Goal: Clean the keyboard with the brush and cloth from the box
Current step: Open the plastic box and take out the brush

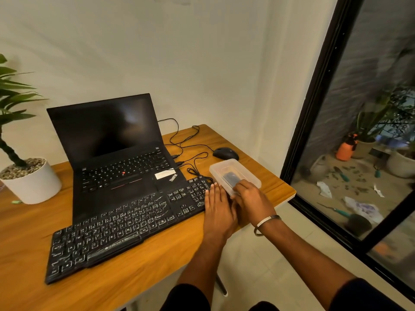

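Opening the box (235,176): the left hand (216,205) lies flat beside it, the right hand (251,198) grips its near end. Next, lift out the brush.

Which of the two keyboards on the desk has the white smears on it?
The separate keyboard lying in front of the laptop, marked Zebronics; its keys are streaked white. The laptop's own keys look clean.

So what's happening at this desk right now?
A person is at the clear plastic box at the right end of the black keyboard. The right hand reaches into it, toward a dark item inside; the left hand lies flat beside it. Cleaning hasn't visibly started; white marks show on the keys.
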